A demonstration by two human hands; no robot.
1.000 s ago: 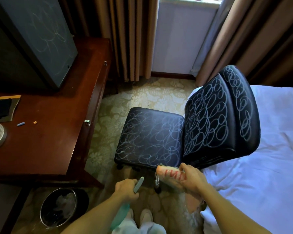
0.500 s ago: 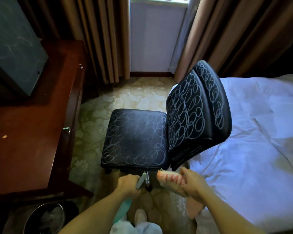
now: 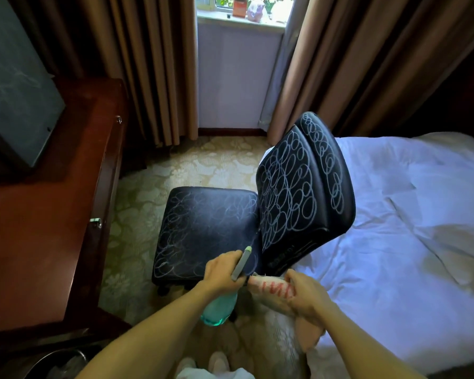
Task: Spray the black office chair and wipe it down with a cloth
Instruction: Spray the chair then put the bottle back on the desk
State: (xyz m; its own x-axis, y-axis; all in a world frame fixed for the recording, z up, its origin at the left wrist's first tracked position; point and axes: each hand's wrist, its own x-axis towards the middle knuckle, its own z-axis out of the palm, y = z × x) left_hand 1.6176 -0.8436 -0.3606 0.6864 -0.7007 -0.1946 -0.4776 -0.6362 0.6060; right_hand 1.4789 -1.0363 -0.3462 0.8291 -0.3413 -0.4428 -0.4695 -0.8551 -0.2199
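The black office chair (image 3: pixel 208 225) stands on the carpet in the middle, its seat and backrest covered in white chalk loops. My left hand (image 3: pixel 222 272) grips a teal spray bottle (image 3: pixel 220 307) with a grey nozzle, raised over the near right corner of the seat. My right hand (image 3: pixel 304 292) holds a folded pale cloth with red stripes (image 3: pixel 271 287) just right of the bottle, close to the base of the backrest.
A dark wooden desk (image 3: pixel 47 231) with a dark screen (image 3: pixel 14 86) runs along the left. A bed with white sheets (image 3: pixel 411 236) lies on the right, touching the chair's back. A bin (image 3: pixel 63 365) sits at bottom left. Brown curtains (image 3: pixel 153 64) and a window are behind.
My view has swung right and up, showing the window sill. My left hand has lifted the spray bottle from below the seat's edge to over the seat. The cloth hand stays beside it.
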